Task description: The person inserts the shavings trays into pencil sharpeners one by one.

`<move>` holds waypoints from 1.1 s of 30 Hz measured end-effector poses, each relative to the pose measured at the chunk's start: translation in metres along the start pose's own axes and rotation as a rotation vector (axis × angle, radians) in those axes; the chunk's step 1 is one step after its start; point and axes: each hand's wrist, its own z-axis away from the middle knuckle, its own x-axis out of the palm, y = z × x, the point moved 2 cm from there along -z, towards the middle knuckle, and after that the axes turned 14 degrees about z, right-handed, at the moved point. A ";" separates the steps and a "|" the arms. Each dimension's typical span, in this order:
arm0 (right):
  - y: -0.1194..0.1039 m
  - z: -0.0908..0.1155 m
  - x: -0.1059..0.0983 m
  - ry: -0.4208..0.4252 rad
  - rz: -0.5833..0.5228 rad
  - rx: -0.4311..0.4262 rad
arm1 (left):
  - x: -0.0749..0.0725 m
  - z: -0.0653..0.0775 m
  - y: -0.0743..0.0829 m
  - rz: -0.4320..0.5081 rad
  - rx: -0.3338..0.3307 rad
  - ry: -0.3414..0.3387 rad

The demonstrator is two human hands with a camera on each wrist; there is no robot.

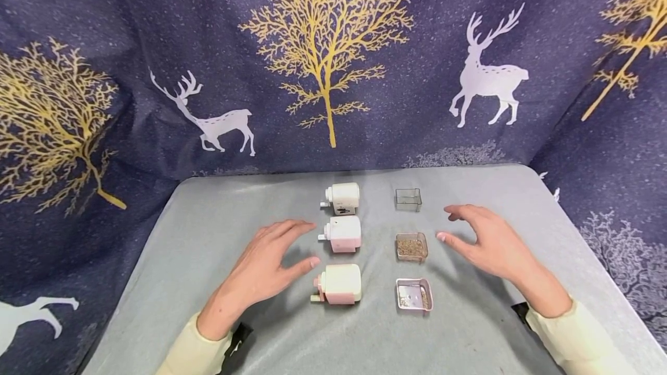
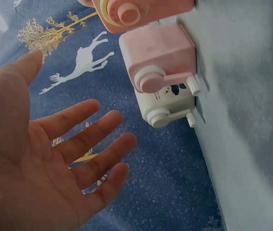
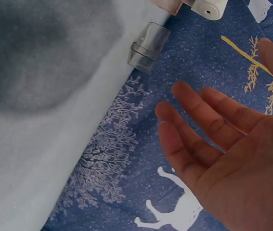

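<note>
Three hand-crank pencil sharpeners stand in a column on the grey table: a white one (image 1: 346,198) at the back, a pink-and-white one (image 1: 344,234) in the middle, a cream-and-pink one (image 1: 340,284) in front. Their cranks point left. To their right lie three small shavings drawers: a clear grey one (image 1: 409,199), a brownish one (image 1: 411,246) with shavings, and a pink one (image 1: 414,296) with some shavings. My left hand (image 1: 263,262) hovers left of the sharpeners, fingers spread, holding nothing. My right hand (image 1: 487,240) hovers right of the drawers, also holding nothing.
The grey tabletop (image 1: 208,230) ends at the back against a dark blue cloth (image 1: 365,132) printed with deer and trees. A dark strap shows under each cream sleeve (image 1: 200,343).
</note>
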 end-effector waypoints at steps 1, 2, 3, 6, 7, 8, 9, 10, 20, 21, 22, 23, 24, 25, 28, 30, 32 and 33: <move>-0.001 0.000 0.001 -0.001 -0.001 -0.001 | 0.000 0.000 0.001 0.001 0.004 -0.003; -0.001 0.001 0.001 -0.002 -0.002 -0.007 | 0.001 0.001 0.002 -0.001 0.008 -0.006; -0.002 0.001 0.002 -0.005 -0.005 -0.013 | 0.001 0.001 0.003 -0.001 0.012 -0.010; -0.004 0.004 0.004 -0.015 -0.009 -0.032 | 0.004 0.002 0.006 0.003 0.017 -0.019; -0.005 0.005 0.004 -0.020 -0.009 -0.038 | 0.004 0.002 0.007 0.003 0.017 -0.020; -0.006 0.006 0.004 -0.024 -0.012 -0.045 | 0.005 0.003 0.007 0.003 0.017 -0.019; -0.008 0.006 0.004 -0.027 -0.016 -0.052 | 0.006 0.003 0.008 0.007 0.021 -0.018; -0.009 0.007 0.003 -0.028 -0.016 -0.057 | 0.007 0.003 0.009 0.010 0.025 -0.017; -0.023 0.012 0.002 -0.057 -0.043 -0.125 | 0.018 0.005 0.021 0.003 0.064 -0.036; -0.024 0.012 0.003 -0.064 -0.047 -0.128 | 0.019 0.005 0.021 0.006 0.067 -0.044; -0.025 0.013 0.003 -0.069 -0.048 -0.129 | 0.020 0.005 0.022 0.009 0.067 -0.054; -0.026 0.014 0.004 -0.073 -0.048 -0.130 | 0.021 0.006 0.022 0.010 0.065 -0.066; -0.026 0.015 0.005 -0.075 -0.049 -0.132 | 0.022 0.006 0.023 0.014 0.065 -0.075; -0.027 0.016 0.005 -0.077 -0.051 -0.134 | 0.023 0.006 0.023 0.016 0.064 -0.086; -0.029 0.018 0.006 -0.087 -0.048 -0.146 | 0.025 0.007 0.022 0.020 0.071 -0.104; -0.031 0.019 0.007 -0.099 -0.045 -0.158 | 0.026 0.007 0.022 0.021 0.077 -0.110; -0.033 0.021 0.008 -0.117 -0.043 -0.168 | 0.028 0.007 0.022 0.024 0.083 -0.115; -0.034 0.021 0.008 -0.126 -0.039 -0.173 | 0.028 0.007 0.022 0.028 0.089 -0.116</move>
